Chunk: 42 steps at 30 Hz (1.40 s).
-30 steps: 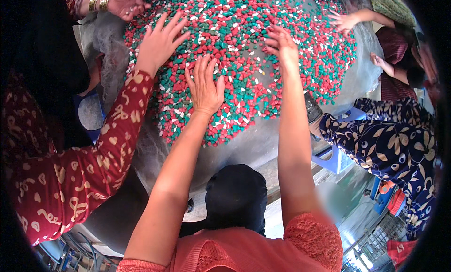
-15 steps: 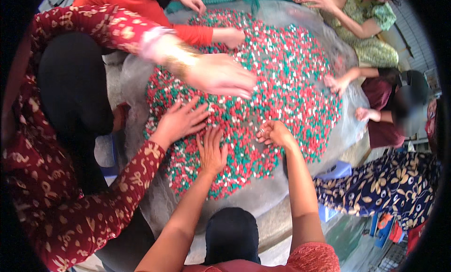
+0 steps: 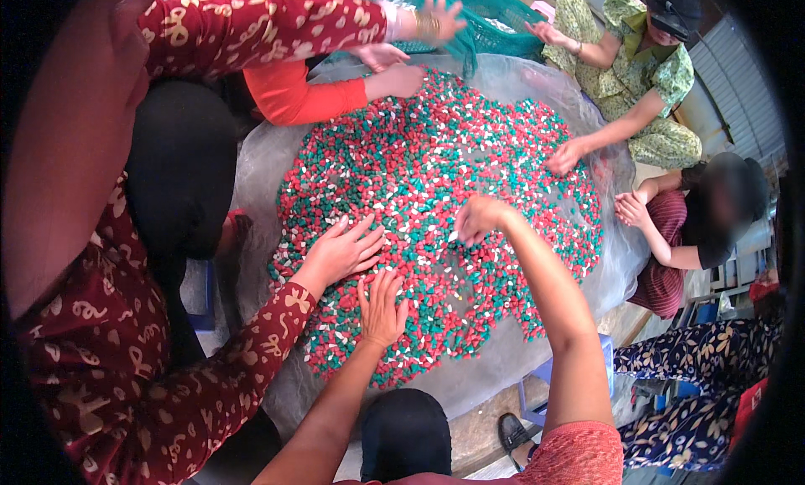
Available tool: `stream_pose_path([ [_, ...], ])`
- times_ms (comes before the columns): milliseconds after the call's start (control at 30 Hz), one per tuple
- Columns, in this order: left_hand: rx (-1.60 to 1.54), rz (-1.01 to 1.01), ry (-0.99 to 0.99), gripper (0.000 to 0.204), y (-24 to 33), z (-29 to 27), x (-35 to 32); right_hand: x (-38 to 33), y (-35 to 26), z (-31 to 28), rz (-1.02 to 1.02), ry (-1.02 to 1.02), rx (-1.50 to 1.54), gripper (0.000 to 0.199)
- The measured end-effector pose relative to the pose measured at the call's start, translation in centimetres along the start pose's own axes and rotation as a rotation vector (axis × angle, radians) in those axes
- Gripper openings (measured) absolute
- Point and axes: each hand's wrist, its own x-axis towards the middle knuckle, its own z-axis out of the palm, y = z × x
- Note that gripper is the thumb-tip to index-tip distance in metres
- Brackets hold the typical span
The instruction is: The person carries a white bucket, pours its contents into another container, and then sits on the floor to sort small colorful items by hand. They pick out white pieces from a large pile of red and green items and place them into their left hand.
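A wide spread of small red, green and white pebble-like pieces [image 3: 419, 166] lies on a translucent grey sheet [image 3: 495, 363]. My left hand [image 3: 383, 311] rests on the near part of the spread, its fingers stretched out and nothing held. To the right, my right hand [image 3: 482, 219] is just above the pieces, fingers closed in a pinch. A small white piece [image 3: 454, 236] shows at its fingertips. The exact kind of these pieces is too small to tell.
Beside my left hand lies a co-worker's hand [image 3: 340, 252] in a dark red patterned sleeve; that person's other arm [image 3: 268, 24] reaches across the far left. An orange-sleeved person [image 3: 302, 95] works behind. Two people crouch at the right. Green netting [image 3: 482, 24] lies at the far edge.
The co-worker's red-sleeved arm has swung from over the pieces to the far edge. My right hand has its fingers drawn together on a white piece. My left hand stays on the spread.
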Motion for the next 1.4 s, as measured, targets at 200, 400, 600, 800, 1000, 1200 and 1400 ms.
stream_pose_path([
  [200,0.018,0.011,-0.003,0.045,0.0,0.3,-0.4,2.8,0.3,-1.9,0.065,-0.071,-0.349,0.013],
  [400,0.026,0.011,-0.009,0.045,0.3,0.3,-0.6,0.2,-8.9,-21.1,-0.49,1.145,-0.16,0.033],
  [600,0.064,0.051,0.038,0.045,-0.2,0.8,-0.2,-4.1,-10.8,-15.3,-0.845,1.175,0.395,0.039],
  [800,0.107,0.136,0.168,0.043,-1.5,2.9,-1.3,-7.1,-2.3,15.8,-0.856,1.375,0.546,0.025],
  [1000,0.127,0.153,0.107,0.036,-0.7,3.3,-1.6,-11.4,13.1,31.8,-0.408,1.593,1.212,0.013],
  [1200,-0.064,0.163,0.114,0.025,1.1,1.9,-1.0,-11.1,34.4,38.7,0.581,1.827,0.755,0.016],
  [1400,-0.455,0.051,0.146,0.022,3.8,-2.1,-0.4,-9.7,42.7,36.9,1.001,1.484,0.574,0.031],
])
